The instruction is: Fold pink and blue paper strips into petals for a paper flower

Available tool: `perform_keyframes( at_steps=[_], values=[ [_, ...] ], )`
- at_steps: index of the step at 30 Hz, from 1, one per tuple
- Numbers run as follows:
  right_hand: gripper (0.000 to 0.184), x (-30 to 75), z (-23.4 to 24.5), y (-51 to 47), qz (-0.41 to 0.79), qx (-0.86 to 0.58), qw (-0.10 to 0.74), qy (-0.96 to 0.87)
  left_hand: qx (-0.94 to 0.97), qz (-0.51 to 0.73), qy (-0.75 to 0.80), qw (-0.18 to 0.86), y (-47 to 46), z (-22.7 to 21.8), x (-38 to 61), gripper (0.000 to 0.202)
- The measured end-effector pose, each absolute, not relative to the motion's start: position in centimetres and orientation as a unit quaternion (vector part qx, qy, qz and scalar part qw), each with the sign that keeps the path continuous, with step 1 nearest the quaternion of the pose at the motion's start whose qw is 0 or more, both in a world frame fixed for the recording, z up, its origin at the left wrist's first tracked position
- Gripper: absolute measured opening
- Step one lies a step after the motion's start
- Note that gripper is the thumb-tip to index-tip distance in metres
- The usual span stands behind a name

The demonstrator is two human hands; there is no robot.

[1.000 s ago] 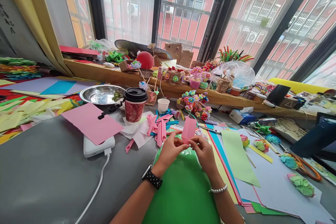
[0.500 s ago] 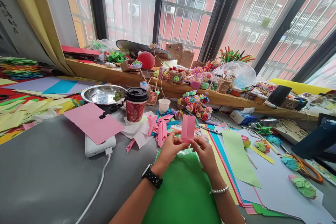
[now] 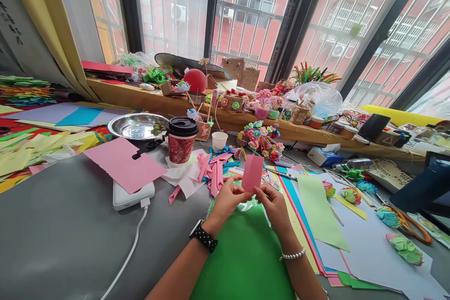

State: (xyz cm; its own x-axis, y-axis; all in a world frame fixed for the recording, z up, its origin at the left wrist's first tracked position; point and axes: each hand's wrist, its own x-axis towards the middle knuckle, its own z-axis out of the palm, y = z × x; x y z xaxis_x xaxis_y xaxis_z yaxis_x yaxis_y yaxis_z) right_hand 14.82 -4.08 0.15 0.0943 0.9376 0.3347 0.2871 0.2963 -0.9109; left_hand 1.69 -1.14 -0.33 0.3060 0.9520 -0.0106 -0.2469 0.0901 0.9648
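Note:
A small pink paper strip (image 3: 252, 172) stands upright between both my hands, held at its lower end. My left hand (image 3: 227, 200), with a black watch on the wrist, pinches its lower left edge. My right hand (image 3: 273, 204), with a bead bracelet, pinches its lower right edge. Both hands hover over a shiny green sheet (image 3: 246, 253) on the grey table. More folded pink strips (image 3: 213, 171) lie just beyond my left hand.
A lidded red paper cup (image 3: 181, 140), a white power bank (image 3: 132, 195) with cable under a pink sheet (image 3: 123, 163), and a steel bowl (image 3: 137, 125) sit to the left. Stacked coloured sheets (image 3: 318, 208) and paper flowers (image 3: 404, 247) lie to the right. The wooden sill (image 3: 151, 99) carries craft items.
The pink strip has been flattened from a creased, slightly opened fold into a flat strip. My hands stayed in nearly the same place.

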Motion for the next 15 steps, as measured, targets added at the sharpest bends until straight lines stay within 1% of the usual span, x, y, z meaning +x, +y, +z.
perform_keyframes(
  at_steps=[6, 10, 15],
  values=[
    [0.028, 14.95, 0.02, -4.07, 0.304, -0.508, 0.532, -0.605, 0.486, 0.473, 0.374, 0.632, -1.38, 0.03, 1.71, 0.058],
    [0.030, 14.94, -0.06, -4.03, 0.320, -0.507, 0.536, -0.595, 0.502, 0.482, 0.374, 0.613, -1.43, 0.13, 1.76, 0.053],
    [0.030, 15.07, -0.14, -3.99, 0.327, -0.525, 0.546, -0.565, 0.509, 0.475, 0.361, 0.620, -1.37, 0.00, 1.73, 0.049]
  ],
)
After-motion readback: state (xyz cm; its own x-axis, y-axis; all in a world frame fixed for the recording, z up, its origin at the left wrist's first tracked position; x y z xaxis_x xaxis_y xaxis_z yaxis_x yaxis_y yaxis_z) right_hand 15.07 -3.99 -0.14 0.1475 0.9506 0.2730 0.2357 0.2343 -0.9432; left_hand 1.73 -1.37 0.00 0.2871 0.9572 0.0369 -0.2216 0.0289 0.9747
